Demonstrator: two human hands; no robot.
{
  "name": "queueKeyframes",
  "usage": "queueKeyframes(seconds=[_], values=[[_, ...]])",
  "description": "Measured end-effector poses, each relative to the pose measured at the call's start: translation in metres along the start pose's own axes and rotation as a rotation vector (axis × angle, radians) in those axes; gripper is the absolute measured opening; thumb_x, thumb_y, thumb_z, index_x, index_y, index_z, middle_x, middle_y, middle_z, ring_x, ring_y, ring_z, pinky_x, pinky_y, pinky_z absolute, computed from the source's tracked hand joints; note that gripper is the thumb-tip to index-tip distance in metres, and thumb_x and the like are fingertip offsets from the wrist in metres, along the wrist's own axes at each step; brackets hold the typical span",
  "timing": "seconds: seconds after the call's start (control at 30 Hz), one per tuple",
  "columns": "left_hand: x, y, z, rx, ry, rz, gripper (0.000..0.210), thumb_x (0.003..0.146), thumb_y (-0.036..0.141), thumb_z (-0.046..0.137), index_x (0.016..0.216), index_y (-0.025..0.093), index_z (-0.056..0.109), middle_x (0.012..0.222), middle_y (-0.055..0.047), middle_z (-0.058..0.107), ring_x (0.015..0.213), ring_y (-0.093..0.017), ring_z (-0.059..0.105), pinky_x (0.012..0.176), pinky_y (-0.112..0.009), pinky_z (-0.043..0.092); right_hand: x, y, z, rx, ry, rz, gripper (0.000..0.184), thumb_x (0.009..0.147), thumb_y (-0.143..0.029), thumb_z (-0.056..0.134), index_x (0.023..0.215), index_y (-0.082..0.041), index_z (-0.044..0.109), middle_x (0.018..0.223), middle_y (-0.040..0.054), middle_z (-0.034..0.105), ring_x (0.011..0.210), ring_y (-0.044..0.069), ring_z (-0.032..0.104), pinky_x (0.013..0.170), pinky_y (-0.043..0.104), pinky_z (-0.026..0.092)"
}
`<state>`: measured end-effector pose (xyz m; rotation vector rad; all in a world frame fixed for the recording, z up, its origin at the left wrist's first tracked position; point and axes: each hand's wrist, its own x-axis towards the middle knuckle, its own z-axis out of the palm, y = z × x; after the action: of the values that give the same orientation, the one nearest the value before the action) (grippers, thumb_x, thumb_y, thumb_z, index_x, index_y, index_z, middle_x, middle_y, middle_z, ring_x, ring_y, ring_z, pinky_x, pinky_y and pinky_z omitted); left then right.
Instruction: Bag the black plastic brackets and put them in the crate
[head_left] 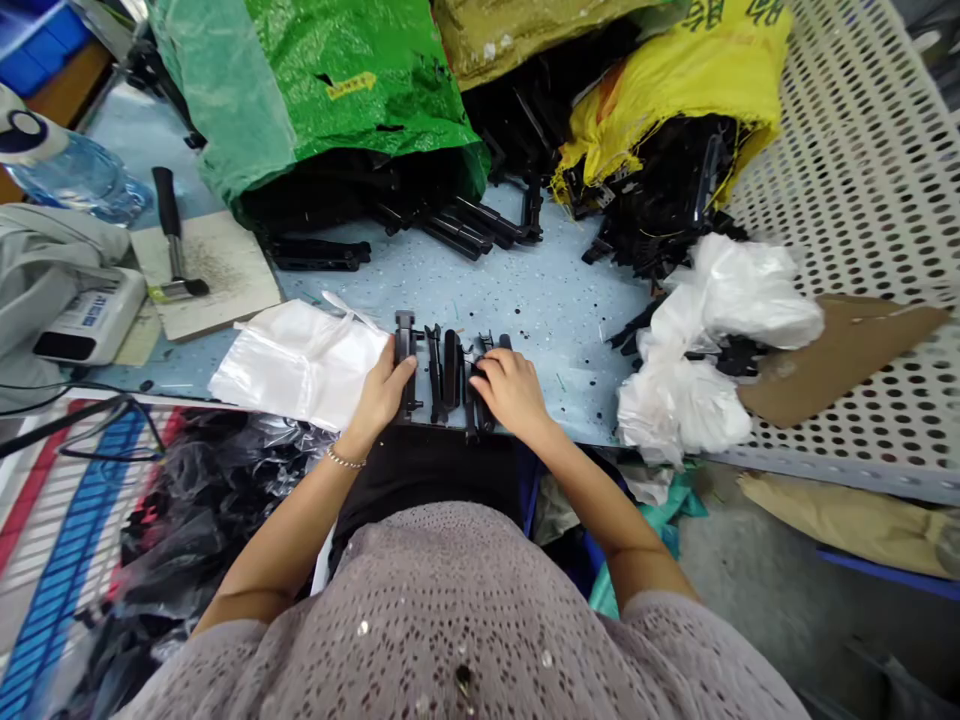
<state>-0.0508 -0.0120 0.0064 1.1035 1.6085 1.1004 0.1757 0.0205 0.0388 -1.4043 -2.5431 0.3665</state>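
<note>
My left hand (385, 390) is closed around a black plastic part (406, 350) at the near edge of the light blue table (555, 290). Several slim black parts (451, 368) stand side by side just right of it. Over the rightmost of these, my right hand (511, 388) curls its fingers onto a black part (484, 405); the fingertips partly cover it. A flat white plastic bag (304, 362) lies left of my left hand.
Behind the hands, a green sack (360, 80) and a yellow sack (675, 80) spill black parts. A brush (174, 240) rests on a board (217, 275) at left. Crumpled white bags (690, 400), cardboard (832, 370) and a perforated basket (862, 140) are at right.
</note>
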Motion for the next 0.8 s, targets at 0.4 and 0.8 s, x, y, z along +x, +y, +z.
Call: queueKeyframes(seconds=[0.4,0.8], values=[[-0.004,0.014,0.007,0.979,-0.045,0.037,0.051,0.105,0.039,0.031,0.128,0.009,0.065,0.101,-0.026,0.071,0.096,-0.04,0.073,0.083,-0.052,0.056,0.218,0.046,-0.001,-0.133,0.039,0.239,0.038,0.102,-0.018,0.044,0.131,-0.003,0.063,0.129,0.026,0.066,0.128,0.038,0.049,0.1,0.05,0.047],[0.07,0.042,0.028,0.51,0.027,0.333,0.055,0.098,0.033,0.054,0.145,0.006,0.054,0.143,-0.025,0.057,0.137,-0.037,0.049,0.122,-0.051,0.034,0.122,0.041,-0.011,0.0,0.065,0.294,0.035,0.106,-0.02,0.038,0.131,-0.013,0.06,0.131,0.0198,0.063,0.115,0.032,0.063,0.095,0.042,0.048]])
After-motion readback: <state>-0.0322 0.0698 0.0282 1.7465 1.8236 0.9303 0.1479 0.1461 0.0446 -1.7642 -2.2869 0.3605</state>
